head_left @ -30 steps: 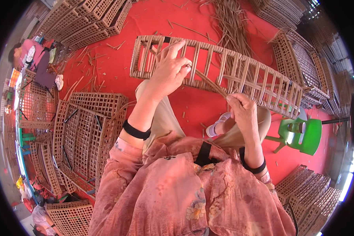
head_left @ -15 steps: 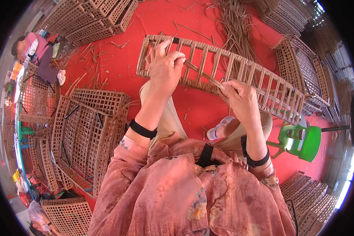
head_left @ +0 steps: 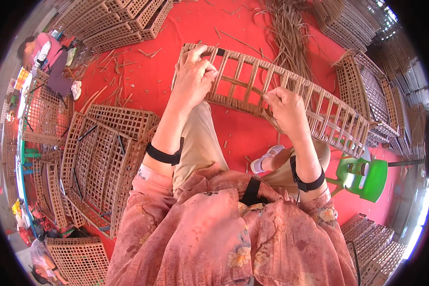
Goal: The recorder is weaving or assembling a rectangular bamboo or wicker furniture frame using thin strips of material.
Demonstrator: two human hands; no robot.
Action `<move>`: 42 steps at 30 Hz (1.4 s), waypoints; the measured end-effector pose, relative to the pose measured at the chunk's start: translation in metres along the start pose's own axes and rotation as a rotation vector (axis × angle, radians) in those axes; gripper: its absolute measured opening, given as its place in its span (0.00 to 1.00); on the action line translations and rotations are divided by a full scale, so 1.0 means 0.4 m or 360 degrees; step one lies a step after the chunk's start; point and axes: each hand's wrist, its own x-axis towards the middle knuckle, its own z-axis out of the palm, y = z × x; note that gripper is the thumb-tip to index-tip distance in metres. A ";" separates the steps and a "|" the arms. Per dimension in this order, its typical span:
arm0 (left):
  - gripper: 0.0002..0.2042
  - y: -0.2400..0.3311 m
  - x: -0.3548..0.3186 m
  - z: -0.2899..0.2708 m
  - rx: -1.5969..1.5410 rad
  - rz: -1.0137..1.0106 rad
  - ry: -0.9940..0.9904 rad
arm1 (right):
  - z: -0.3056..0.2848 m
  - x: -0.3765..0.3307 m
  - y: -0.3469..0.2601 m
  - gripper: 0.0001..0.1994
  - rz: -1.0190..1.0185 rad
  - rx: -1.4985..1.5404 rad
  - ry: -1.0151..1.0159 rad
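A long woven rattan frame (head_left: 319, 107) with upright slats lies across my knees, running from upper middle to the right. My left hand (head_left: 193, 76) grips its left end, fingers wrapped over the top rail. My right hand (head_left: 286, 107) pinches a thin rattan strip (head_left: 243, 86) at the frame's lower rail near the middle. Both wrists wear black bands.
Stacked woven lattice panels (head_left: 100, 157) lie to my left on the red floor (head_left: 148, 81). More woven crates (head_left: 367, 81) stand at right, a heap of loose strips (head_left: 291, 28) beyond the frame, a green plastic stool (head_left: 362, 176) at right. Other people sit at the far left.
The frame has shifted left and nearer across my lap. My left hand stays on its left end; my right hand has moved along the lower rail with the strip.
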 end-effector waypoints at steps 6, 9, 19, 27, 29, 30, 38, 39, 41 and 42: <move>0.07 -0.033 -0.008 -0.027 0.0046 0.0021 0.0134 | -0.027 -0.001 -0.050 0.14 0.0162 0.0219 -0.0227; 0.06 -0.060 -0.009 -0.014 0.0152 0.0076 0.0251 | -0.017 0.002 -0.029 0.14 0.0158 0.0287 -0.0193; 0.12 -0.062 -0.024 -0.021 0.0189 -0.0055 0.0360 | 0.014 0.031 -0.052 0.11 -0.0035 0.0095 -0.0141; 0.12 -0.143 0.000 -0.057 -0.0031 -0.0217 -0.0087 | 0.058 0.050 -0.052 0.14 -0.0070 -0.0199 0.0008; 0.11 -0.152 0.004 -0.066 -0.0190 -0.0218 -0.0120 | 0.053 0.056 -0.053 0.12 -0.0064 -0.0203 -0.0045; 0.10 -0.138 0.006 -0.079 -0.0116 -0.0153 -0.0113 | 0.049 0.055 -0.064 0.11 -0.0050 -0.0208 -0.0099; 0.06 -0.306 -0.019 -0.205 0.0990 0.0038 0.0359 | 0.023 -0.032 -0.082 0.28 -0.0578 -0.0300 0.0188; 0.05 -0.355 -0.026 -0.250 0.1142 -0.0097 0.0386 | 0.037 -0.038 -0.058 0.30 -0.0856 -0.0485 0.0431; 0.06 -0.459 -0.051 -0.336 0.1203 -0.0224 0.0423 | 0.066 -0.050 -0.005 0.30 -0.0822 -0.0350 0.0367; 0.07 -0.495 -0.048 -0.369 0.1246 -0.0186 0.0474 | 0.072 -0.056 0.013 0.29 -0.0878 -0.0402 0.0424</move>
